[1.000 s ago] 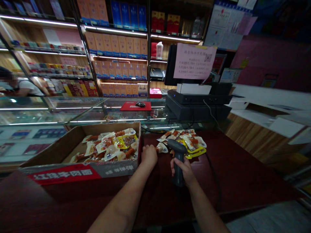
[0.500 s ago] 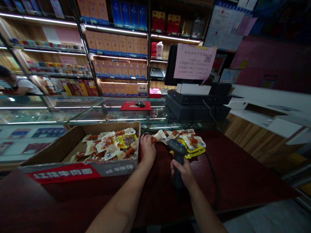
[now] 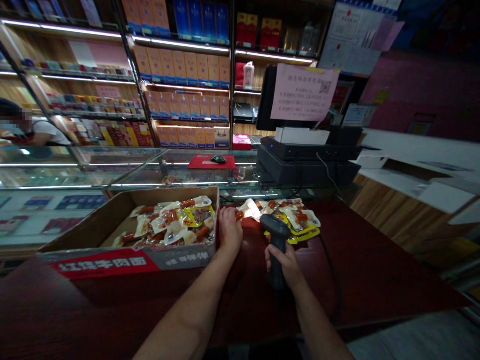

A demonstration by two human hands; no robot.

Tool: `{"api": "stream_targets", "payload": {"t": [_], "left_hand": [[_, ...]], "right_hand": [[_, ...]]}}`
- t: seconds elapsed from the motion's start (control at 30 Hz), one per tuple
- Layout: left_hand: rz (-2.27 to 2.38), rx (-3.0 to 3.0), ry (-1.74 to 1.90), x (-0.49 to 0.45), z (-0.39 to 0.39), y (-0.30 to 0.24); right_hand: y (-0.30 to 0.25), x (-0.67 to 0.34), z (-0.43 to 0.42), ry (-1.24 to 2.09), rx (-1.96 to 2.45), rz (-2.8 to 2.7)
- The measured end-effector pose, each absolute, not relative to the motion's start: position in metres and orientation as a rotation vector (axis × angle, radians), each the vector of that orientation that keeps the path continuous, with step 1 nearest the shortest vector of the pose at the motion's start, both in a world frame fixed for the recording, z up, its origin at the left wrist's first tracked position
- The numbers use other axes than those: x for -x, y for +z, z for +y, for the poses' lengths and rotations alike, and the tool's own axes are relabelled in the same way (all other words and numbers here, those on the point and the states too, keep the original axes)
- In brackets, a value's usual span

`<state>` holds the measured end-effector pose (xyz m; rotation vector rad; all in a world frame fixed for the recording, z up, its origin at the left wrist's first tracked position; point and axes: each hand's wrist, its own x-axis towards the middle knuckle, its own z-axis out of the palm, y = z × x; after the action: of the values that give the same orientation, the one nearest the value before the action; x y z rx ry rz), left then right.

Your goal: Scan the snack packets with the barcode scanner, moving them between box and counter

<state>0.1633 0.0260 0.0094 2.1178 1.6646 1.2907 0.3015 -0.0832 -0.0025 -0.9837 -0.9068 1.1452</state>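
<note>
My right hand [image 3: 288, 262] is wrapped round the handle of a dark barcode scanner [image 3: 276, 229], its head pointing forward and left. Just beside the carton's right wall, my left hand [image 3: 230, 231] grips a vacuum-packed sausage [image 3: 249, 210] that sticks out to the right of its fingers. Bright light falls on this packet's clear end. More sausage packets and yellow snack packets [image 3: 300, 222] lie in a pile behind the scanner. The open cardboard carton [image 3: 108, 263] on the left holds several packed sausages [image 3: 174, 220] and a yellow packet [image 3: 195, 216].
A dark red tabletop [image 3: 371, 255] carries all this. Behind are a glass counter with a mouse [image 3: 218, 159] on a red pad, and a monitor [image 3: 265, 100] above a black cash drawer [image 3: 307, 167]. The scanner's cable [image 3: 332, 265] curves along the right. Far left, another person [image 3: 45, 131] stands behind the counter.
A bright patch of light has appeared on the sausage packet in my left hand. Both hands keep nearly the same positions; the whole view has shifted slightly.
</note>
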Motion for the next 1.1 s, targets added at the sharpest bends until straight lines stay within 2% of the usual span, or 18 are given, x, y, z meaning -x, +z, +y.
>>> {"api": "stream_targets", "payload": {"t": [0.13,0.27,0.47,0.63,0.77,0.97,1.1], "left_hand": [[1.581,-2.115,1.297,-0.170,0.016,0.018],[1.550,-2.236,1.244,-0.167,0.001,0.052],[1.872,-2.196,1.245,-0.106,0.004,0.103],[2.276,-2.007,1.062,-0.044,0.021,0.105],[2.359,-1.912,0.960,-0.021,0.031,0.094],[2.260,-1.923,1.269,-0.030,0.033,0.093],[1.878,-1.995,1.551,-0.065,0.019,0.101]], "right_hand": [[0.001,-0.300,-0.086,1.190,0.934,-0.890],[0.013,-0.294,-0.092,1.223,0.854,-0.922],[0.043,-0.266,-0.090,1.322,0.796,-1.045],[0.052,-0.237,-0.083,1.399,0.825,-1.112],[0.044,-0.228,-0.079,1.432,0.804,-1.128],[0.033,-0.231,-0.075,1.449,0.814,-1.105],[0.034,-0.238,-0.077,1.424,0.821,-1.086]]}}
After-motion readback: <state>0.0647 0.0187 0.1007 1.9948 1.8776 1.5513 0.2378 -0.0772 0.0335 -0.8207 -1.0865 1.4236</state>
